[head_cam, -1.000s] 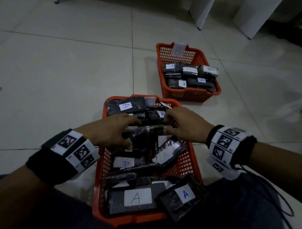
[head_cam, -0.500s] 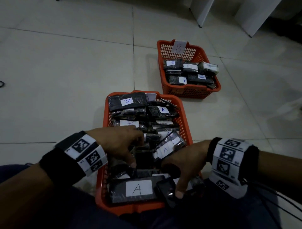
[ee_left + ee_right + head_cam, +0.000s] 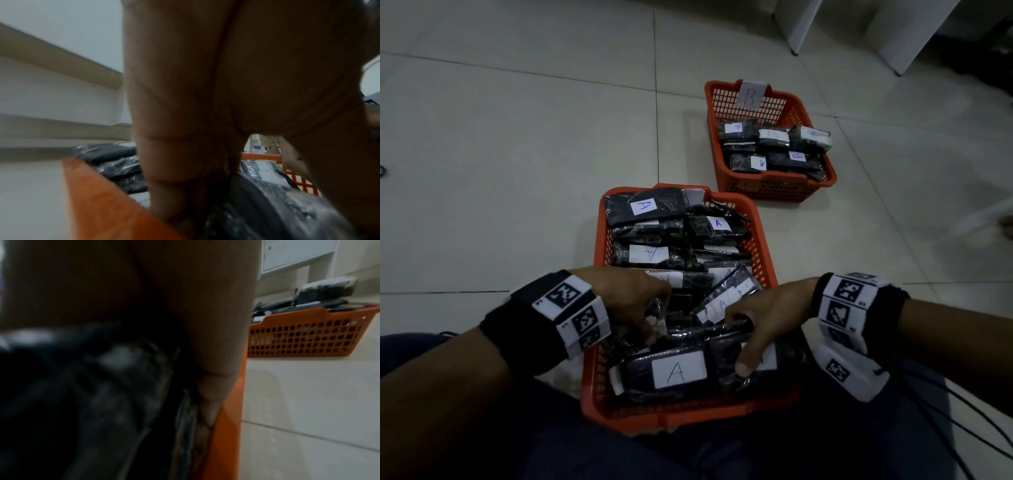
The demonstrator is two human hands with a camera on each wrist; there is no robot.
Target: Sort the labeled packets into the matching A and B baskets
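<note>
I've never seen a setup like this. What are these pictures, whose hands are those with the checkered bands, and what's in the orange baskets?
No robot here: a person wears three cameras, one on the head and one on each wrist. The head view looks down at the left hand and right hand, both reaching into the near basket, which is full of dark wrapped packets, most labelled A. Each hand's fingers curl into the packets there; which packet each holds is unclear. The far basket, tagged B, holds more packets. Both stand on the tiled floor. The wrist views are blurry close-ups of each palm.
</note>
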